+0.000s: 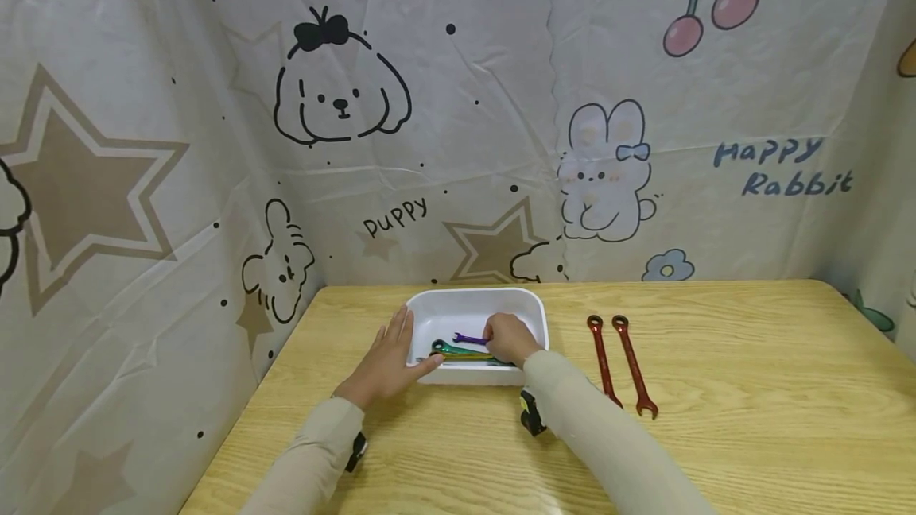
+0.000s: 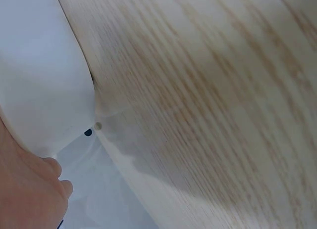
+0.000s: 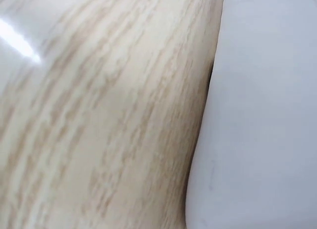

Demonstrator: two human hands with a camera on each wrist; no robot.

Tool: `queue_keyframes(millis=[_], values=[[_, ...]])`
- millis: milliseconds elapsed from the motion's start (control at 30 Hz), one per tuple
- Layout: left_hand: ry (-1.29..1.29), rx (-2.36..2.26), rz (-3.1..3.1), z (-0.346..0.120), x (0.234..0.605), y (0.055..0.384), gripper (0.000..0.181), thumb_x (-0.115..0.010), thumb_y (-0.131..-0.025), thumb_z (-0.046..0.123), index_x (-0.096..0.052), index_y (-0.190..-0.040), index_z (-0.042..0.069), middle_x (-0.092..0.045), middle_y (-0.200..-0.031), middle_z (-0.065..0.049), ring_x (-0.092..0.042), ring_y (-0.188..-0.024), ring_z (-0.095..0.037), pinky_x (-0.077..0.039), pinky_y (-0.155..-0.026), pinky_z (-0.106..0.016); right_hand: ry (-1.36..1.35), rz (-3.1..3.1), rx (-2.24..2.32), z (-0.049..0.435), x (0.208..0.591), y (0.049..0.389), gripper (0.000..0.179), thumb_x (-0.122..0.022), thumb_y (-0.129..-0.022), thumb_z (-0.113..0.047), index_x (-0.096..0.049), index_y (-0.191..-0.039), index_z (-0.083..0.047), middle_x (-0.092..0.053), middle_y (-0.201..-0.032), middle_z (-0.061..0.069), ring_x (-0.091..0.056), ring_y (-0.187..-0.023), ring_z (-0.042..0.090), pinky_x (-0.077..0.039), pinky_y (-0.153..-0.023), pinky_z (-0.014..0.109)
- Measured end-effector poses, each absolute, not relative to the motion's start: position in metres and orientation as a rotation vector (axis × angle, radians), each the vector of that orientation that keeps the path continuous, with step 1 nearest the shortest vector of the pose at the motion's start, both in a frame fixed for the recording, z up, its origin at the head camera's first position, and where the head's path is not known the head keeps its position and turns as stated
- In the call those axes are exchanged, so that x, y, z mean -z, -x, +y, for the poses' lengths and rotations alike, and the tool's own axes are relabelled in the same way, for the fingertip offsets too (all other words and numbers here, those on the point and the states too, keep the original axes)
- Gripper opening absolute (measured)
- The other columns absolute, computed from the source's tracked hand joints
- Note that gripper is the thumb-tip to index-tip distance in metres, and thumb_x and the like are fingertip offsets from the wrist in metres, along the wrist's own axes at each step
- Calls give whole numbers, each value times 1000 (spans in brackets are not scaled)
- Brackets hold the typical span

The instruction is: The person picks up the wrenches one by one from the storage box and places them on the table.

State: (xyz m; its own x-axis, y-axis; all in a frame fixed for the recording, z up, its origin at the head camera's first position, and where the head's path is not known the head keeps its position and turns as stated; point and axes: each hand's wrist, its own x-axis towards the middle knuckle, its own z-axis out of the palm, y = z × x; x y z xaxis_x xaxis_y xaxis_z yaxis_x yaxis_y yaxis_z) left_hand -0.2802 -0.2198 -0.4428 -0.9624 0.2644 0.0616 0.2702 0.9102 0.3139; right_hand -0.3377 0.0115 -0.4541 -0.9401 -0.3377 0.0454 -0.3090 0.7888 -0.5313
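A white plastic bin [image 1: 474, 376] stands on the wooden table, with several wrenches lying inside it. Among them are a green wrench [image 1: 458, 350] and a yellow one [image 1: 468, 357] near the front wall. My right hand [image 1: 510, 338] reaches into the bin and pinches a purple wrench [image 1: 468, 338], its open end pointing left and the rest hidden by the fingers. Along the bin's left side lies my left hand [image 1: 386, 358], fingers straight at the rim and thumb stretched over the front corner. The left wrist view shows part of that hand [image 2: 32, 189] against the white wall.
Two red wrenches [image 1: 599, 356] lie side by side on the table [image 1: 751, 388], right of the bin. A patterned cloth [image 1: 472, 141] hangs behind the table and along its left side. The right wrist view holds only tabletop and the bin's outer wall [image 3: 257, 130].
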Motion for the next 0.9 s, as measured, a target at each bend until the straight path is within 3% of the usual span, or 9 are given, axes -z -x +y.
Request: queue_keyframes(millis=[600,900], values=[[430,483,-3066,-219,442,279,104,-46,-88,69,-6,-151,-3,-1,-160,-18,-7,-147,-31,-8,-118,-50,578,2929,961,12,453,335,16,-59,-73,7,-66,-80,-6,-59,-73,1,-51,-67,15,-45,-62,29],[436,494,-3046,-220,443,279,106,-45,-87,71,-7,-151,-4,0,-160,-17,-8,-147,-32,-9,-118,-50,556,2937,1099,13,442,337,9,-65,-82,3,-65,-83,-5,-60,-76,2,-53,-72,15,-47,-68,32]])
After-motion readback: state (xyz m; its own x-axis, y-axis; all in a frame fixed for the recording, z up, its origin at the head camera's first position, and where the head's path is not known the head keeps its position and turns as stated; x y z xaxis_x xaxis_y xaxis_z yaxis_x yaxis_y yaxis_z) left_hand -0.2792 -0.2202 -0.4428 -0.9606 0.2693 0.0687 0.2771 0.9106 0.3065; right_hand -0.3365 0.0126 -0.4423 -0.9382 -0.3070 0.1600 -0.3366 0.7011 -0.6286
